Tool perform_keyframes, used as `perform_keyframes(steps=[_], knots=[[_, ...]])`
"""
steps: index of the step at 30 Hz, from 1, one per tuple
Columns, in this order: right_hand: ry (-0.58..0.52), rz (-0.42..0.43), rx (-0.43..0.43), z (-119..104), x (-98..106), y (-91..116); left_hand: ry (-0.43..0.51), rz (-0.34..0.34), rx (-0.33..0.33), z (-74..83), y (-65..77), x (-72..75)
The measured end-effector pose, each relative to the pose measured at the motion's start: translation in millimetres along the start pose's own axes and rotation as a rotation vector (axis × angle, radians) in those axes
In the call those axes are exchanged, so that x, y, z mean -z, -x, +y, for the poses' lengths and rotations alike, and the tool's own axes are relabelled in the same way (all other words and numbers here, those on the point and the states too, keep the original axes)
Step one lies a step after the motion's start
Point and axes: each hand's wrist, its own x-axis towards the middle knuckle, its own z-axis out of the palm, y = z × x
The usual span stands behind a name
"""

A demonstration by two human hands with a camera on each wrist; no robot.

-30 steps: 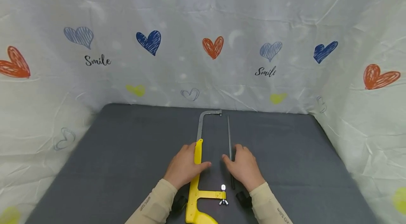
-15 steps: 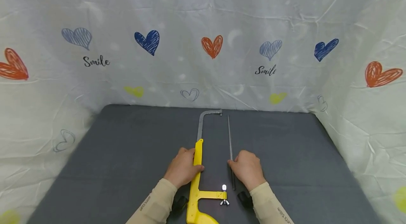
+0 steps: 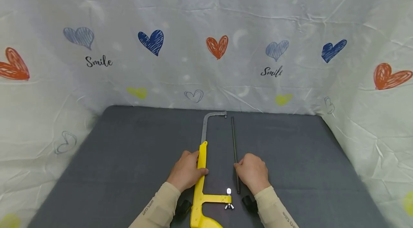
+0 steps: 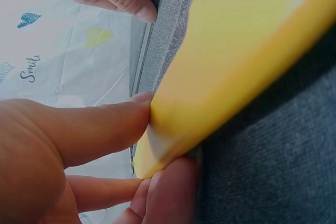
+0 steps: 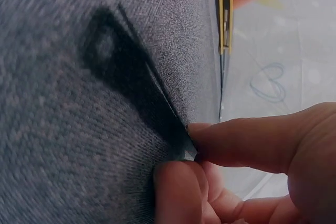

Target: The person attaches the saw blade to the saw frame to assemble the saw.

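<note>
A hacksaw frame (image 3: pixel 198 188) lies on the dark cloth, with a yellow handle half and a bent grey metal front arm. My left hand (image 3: pixel 184 172) holds its yellow bar, thumb on the near side and fingers at the far side; in the left wrist view the yellow bar (image 4: pixel 226 66) sits between thumb and fingers. To the right of the frame and apart from it, a thin dark hacksaw blade (image 3: pixel 234 142) runs nearly parallel. My right hand (image 3: pixel 253 174) pinches the blade between thumb and curled fingers. In the right wrist view, the blade's far stretch is dim in shadow.
A wing nut (image 3: pixel 229 206) is fitted at the frame's near crosspiece. Grey cloth (image 3: pixel 142 142) covers the table, which ends at a white curtain (image 3: pixel 180 74) printed with hearts behind and at both sides. Black wrist mounts (image 3: pixel 249 203) sit under the wrists.
My right thumb and fingers have closed on the blade, which has since turned to show a darker, wider face. My left thumb has drawn in onto the yellow bar. The frame has barely moved.
</note>
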Motion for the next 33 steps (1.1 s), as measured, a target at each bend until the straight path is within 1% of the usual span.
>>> perform_keyframes(steps=[7,11,13,20,23,27,33], knots=[[-0.030,0.016,0.006,-0.4,1.4,-1.2,0.005,0.003,-0.002,0.5,1.3,1.2],[-0.050,0.007,0.001,1.6,1.9,-3.2,0.002,0.005,0.000,0.7,1.3,1.2],[-0.065,-0.009,-0.003,2.9,2.5,-4.5,0.003,0.007,0.000,0.7,1.3,1.1],[-0.115,-0.118,-0.006,7.0,6.9,-8.1,0.029,0.007,-0.005,-0.8,0.2,0.8],[-0.139,-0.148,-0.018,6.9,8.9,-8.3,0.039,0.003,-0.006,-1.6,0.1,0.8],[-0.187,-0.161,-0.025,6.2,8.9,-7.9,0.038,-0.005,-0.010,-2.4,-0.3,0.7],[-0.268,-0.170,0.032,3.4,4.6,-7.8,0.046,-0.005,-0.002,-2.8,-0.7,1.1]])
